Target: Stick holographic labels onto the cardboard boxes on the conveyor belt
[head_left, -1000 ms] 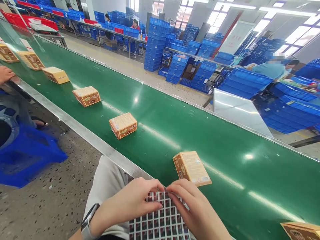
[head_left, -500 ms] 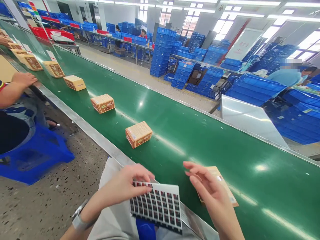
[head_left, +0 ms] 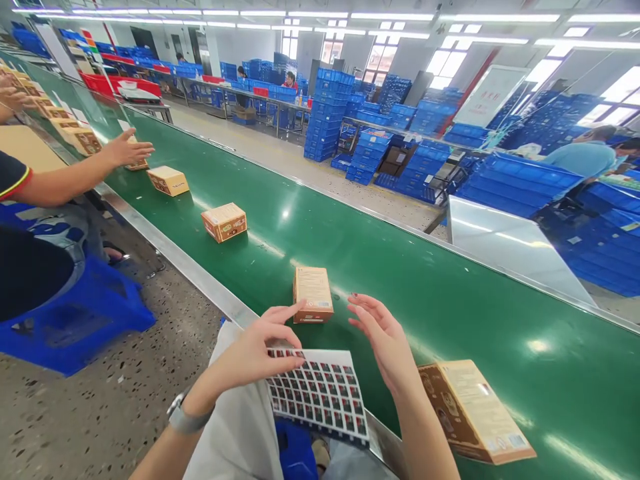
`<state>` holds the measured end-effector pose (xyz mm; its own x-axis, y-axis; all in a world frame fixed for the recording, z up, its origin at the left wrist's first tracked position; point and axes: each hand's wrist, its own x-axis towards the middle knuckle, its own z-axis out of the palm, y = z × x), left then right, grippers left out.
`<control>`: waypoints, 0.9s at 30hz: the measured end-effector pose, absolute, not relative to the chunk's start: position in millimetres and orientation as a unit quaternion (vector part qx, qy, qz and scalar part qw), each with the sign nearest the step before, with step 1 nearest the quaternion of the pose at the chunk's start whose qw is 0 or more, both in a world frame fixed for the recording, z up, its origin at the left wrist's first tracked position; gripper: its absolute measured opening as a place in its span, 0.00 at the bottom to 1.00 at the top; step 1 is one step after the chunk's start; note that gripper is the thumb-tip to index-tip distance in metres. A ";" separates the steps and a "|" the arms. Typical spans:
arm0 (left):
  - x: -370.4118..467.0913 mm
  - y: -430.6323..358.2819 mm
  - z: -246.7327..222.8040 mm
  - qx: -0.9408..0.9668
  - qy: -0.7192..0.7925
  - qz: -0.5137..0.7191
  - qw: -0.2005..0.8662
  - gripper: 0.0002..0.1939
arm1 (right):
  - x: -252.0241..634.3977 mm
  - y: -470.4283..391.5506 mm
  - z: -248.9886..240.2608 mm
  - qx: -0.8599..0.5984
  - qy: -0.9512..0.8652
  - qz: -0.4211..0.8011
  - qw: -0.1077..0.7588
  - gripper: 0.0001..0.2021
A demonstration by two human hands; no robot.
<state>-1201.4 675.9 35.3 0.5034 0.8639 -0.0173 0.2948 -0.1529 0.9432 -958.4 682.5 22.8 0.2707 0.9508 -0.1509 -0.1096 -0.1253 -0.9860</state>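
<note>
Sheet of small dark squares in a white grid [head_left: 320, 390] hangs from the left hand [head_left: 253, 357], its grip a pinch of thumb and fingers on the upper left corner. From where I stand it looks light, thin and bendy, likely to crease if squeezed hard, and best taken by the plain white strip along its top edge. The right hand [head_left: 387, 340] is off to the grip's right, fingers spread and loosely curved, holding nothing. Just beyond the grip, between the two hands, is a brown and cream carton [head_left: 314, 293]; whether the left forefinger touches it I can't tell. It seems a light, fairly stiff cardboard box, one to take by its opposite sides, as its faces would dent under a hard press. A second carton [head_left: 480, 407] lies well right of the grip, beside the right forearm. The metal rail [head_left: 170, 250] runs along the near side, passing under the sheet's far end, a hard edge that could snag it. The widest room is past the nearer carton, across the green belt [head_left: 450, 300].
</note>
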 end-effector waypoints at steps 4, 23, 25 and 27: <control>-1189.4 664.8 37.0 0.728 0.402 0.261 0.490 0.06 | -966.8 700.6 21.1 -0.567 -0.359 0.482 0.563 0.22; -1164.7 655.5 34.3 0.790 0.349 0.204 0.461 0.11 | -971.9 697.2 18.9 -0.586 -0.272 0.502 0.575 0.22; -1162.5 655.2 35.2 0.791 0.339 0.210 0.464 0.12 | -967.0 694.8 19.3 -0.591 -0.280 0.499 0.568 0.21; -1160.2 654.7 35.5 0.793 0.333 0.208 0.467 0.12 | -961.3 693.2 20.1 -0.599 -0.289 0.493 0.561 0.20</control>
